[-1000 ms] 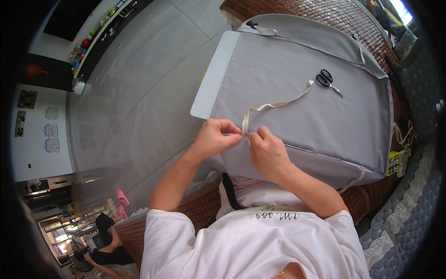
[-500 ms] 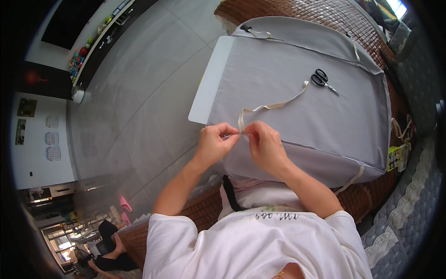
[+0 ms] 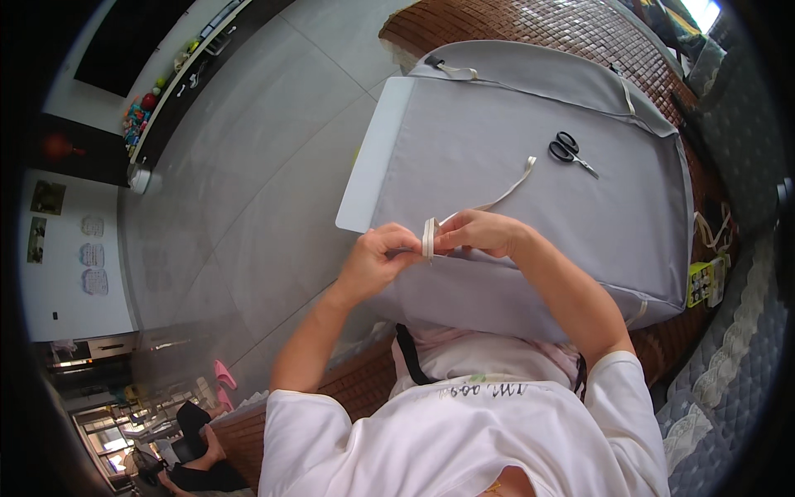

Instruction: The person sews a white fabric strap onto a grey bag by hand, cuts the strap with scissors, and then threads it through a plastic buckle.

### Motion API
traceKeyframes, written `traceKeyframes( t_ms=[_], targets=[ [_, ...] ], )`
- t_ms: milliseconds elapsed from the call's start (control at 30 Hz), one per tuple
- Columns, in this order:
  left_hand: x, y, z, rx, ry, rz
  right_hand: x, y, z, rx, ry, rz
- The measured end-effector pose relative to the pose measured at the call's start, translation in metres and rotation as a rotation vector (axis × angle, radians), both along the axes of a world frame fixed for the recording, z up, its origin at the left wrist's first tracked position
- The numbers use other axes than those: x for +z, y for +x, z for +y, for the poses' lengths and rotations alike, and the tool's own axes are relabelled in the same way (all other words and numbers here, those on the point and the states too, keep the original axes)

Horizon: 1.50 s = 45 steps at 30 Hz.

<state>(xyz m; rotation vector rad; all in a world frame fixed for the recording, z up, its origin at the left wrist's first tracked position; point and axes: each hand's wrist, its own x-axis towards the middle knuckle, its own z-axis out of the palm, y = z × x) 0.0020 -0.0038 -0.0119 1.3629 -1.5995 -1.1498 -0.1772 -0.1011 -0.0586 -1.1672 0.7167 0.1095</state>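
A grey cloth cover [image 3: 480, 116] spreads before me, its edges gathered up around a white board [image 3: 370, 170] that shows along the left side. My left hand [image 3: 374, 258] is closed in a pinch at the cover's near left corner, on what looks like the cloth's edge. Close beside it, my right hand [image 3: 484, 234] pinches a cream ribbon [image 3: 430, 238], which stands up in a small loop between the two hands. The ribbon's loose tail runs out over the cloth beyond my right fingers. Black-handled scissors [image 3: 570, 151] lie slightly open on the cover.
A brown woven mat [image 3: 530, 29] lies beneath the cover. On the right are a yellow-green box [image 3: 702, 283] and a quilted grey seat cover [image 3: 737, 364]. Grey floor tiles [image 3: 257, 157] stretch left. Another person's leg [image 3: 211, 447] shows at lower left, near pink slippers [image 3: 224, 374].
My right hand has turned flatter, with its forearm further right. The ribbon now forms a loop between my hands, and its free tail has drawn in closer.
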Motion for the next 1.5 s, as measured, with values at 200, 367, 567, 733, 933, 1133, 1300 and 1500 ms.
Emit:
traceKeyframes(
  t_ms=[200, 367, 567, 733, 933, 1133, 1300, 1500],
  targets=[
    [-0.002, 0.000, 0.002, 0.040, 0.069, -0.027, 0.005, 0.010, 0.020, -0.229, 0.166, -0.176],
    [0.004, 0.005, 0.002, -0.062, 0.383, 0.209, -0.001, -0.005, 0.011, -0.713, 0.297, -0.171],
    [0.005, 0.007, -0.003, -0.019, 0.564, 0.267, -0.031, -0.107, -0.027, -1.037, 0.477, -0.782],
    [0.008, 0.003, -0.006, 0.007, 0.607, 0.252, -0.012, -0.083, -0.011, -0.707, -0.254, -0.106],
    [0.007, 0.006, -0.005, 0.045, 0.570, 0.276, 0.009, -0.016, 0.014, -0.193, -0.324, -0.181],
    [0.004, 0.008, -0.004, 0.024, 0.445, 0.256, 0.002, -0.003, 0.023, -0.106, -0.323, -0.300],
    [0.007, 0.012, -0.005, -0.050, 0.458, 0.245, 0.008, -0.002, 0.024, -0.107, -0.229, -0.311],
    [0.006, 0.012, -0.004, -0.072, 0.450, 0.244, 0.001, -0.002, 0.028, -0.101, -0.186, -0.361]
  ],
)
